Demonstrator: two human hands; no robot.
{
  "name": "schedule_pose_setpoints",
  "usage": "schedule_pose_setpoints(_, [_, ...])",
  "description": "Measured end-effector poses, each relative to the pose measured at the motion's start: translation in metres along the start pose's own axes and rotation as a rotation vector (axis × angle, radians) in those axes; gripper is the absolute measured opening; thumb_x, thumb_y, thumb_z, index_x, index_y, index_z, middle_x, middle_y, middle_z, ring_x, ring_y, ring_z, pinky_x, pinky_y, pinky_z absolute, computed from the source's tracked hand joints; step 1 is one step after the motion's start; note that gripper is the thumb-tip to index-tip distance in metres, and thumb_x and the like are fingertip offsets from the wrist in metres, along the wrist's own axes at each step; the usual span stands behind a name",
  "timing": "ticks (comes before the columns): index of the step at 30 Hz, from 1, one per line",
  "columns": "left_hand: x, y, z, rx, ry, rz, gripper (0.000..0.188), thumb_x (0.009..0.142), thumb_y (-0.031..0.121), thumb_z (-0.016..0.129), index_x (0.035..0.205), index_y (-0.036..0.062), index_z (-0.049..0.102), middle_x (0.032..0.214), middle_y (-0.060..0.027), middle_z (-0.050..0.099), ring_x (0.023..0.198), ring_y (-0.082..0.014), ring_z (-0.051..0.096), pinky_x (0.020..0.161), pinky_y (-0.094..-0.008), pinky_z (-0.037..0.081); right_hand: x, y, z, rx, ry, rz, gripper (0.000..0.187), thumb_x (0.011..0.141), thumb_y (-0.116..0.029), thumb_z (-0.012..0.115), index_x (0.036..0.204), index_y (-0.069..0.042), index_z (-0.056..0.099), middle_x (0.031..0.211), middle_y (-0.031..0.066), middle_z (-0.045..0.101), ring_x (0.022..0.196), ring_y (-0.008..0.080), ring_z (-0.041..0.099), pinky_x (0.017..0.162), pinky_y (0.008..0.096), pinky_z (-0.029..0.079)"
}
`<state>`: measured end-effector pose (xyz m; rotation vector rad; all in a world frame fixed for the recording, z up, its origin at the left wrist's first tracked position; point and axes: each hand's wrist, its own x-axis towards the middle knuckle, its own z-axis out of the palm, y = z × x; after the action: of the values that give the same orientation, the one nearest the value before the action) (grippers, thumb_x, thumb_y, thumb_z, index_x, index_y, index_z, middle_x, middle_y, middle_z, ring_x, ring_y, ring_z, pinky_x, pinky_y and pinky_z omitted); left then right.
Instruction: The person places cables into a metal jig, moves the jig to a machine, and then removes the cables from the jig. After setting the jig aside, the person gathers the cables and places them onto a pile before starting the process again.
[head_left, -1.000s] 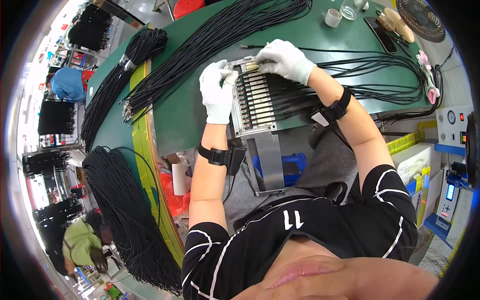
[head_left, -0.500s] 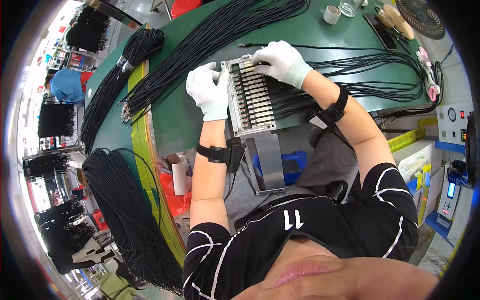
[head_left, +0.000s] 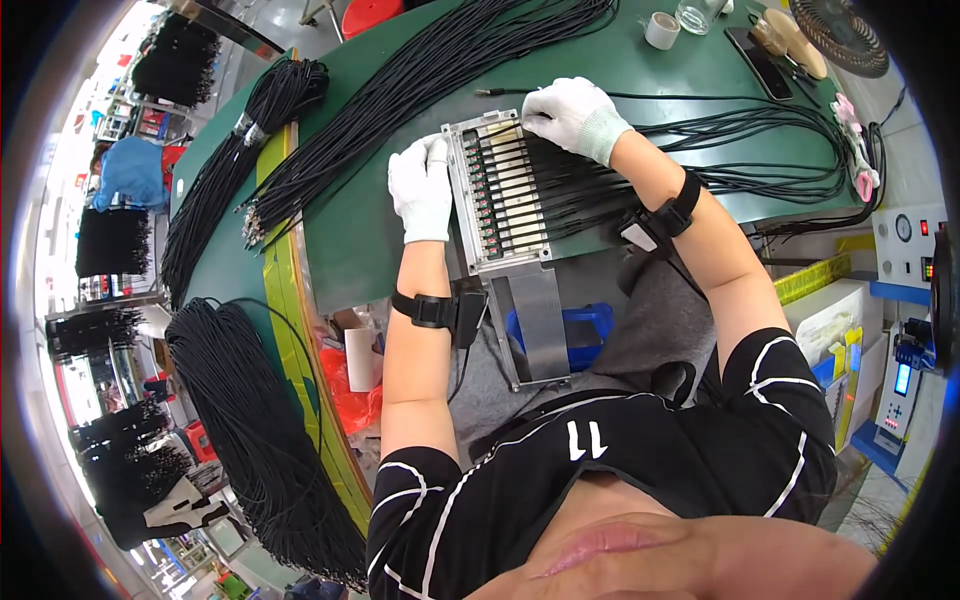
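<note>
A metal fixture [head_left: 465, 215] lies at the table's near edge, with a row of black cable ends [head_left: 516, 192] seated side by side in its slots. My left hand [head_left: 420, 190], in a white glove, is against the fixture's left edge, its fingers bent together on the rim. My right hand [head_left: 570, 115], also gloved, is at the fixture's far right corner. Its thumb and fingertips are pinched on a black cable at the top slot; the gripped part is mostly hidden. Black cables [head_left: 720, 120] trail off to the right. One loose cable end [head_left: 488, 92] lies just beyond the fixture.
Long bundles of black cables [head_left: 420, 70] lie across the green table [head_left: 345, 265] and along its left side [head_left: 250, 420]. A tape roll [head_left: 662, 30], a glass jar [head_left: 697, 14], a phone [head_left: 760, 65] and a small fan [head_left: 840, 35] stand at the far right.
My right hand has shifted slightly right, off the fixture's top slots to its corner. My left hand's thumb and fingers have come closer together, and the hand has moved slightly right and nearer.
</note>
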<state>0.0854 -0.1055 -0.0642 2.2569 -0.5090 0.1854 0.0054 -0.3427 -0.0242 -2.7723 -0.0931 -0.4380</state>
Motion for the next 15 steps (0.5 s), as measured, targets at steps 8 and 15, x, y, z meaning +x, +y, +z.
schedule_pose_setpoints(8, [-0.012,0.022,0.01,0.239,-0.054,0.41,0.036,0.09,0.046,0.06,0.118,0.0257,0.07,0.138,-0.0202,0.051,0.128,-0.0369,0.045,0.112,-0.0465,0.029,0.001,-0.007,0.005,0.014,-0.082,0.083,0.02,0.086,-0.034,0.063,0.089,-0.016,0.07,0.082,0.0084,0.068,0.085,0.0308,0.065,0.079,0.0427,0.05])
schedule_pose_setpoints(15, [-0.008,0.027,0.012,0.462,-0.149,0.478,0.039,0.088,0.049,0.062,0.123,0.0343,0.067,0.149,-0.0216,0.04,0.135,-0.0394,0.038,0.115,-0.0527,0.02,0.007,0.025,0.02,-0.288,0.335,0.085,0.016,0.085,-0.03,0.065,0.092,-0.016,0.067,0.089,0.0058,0.066,0.092,0.0309,0.061,0.079,0.0412,0.049])
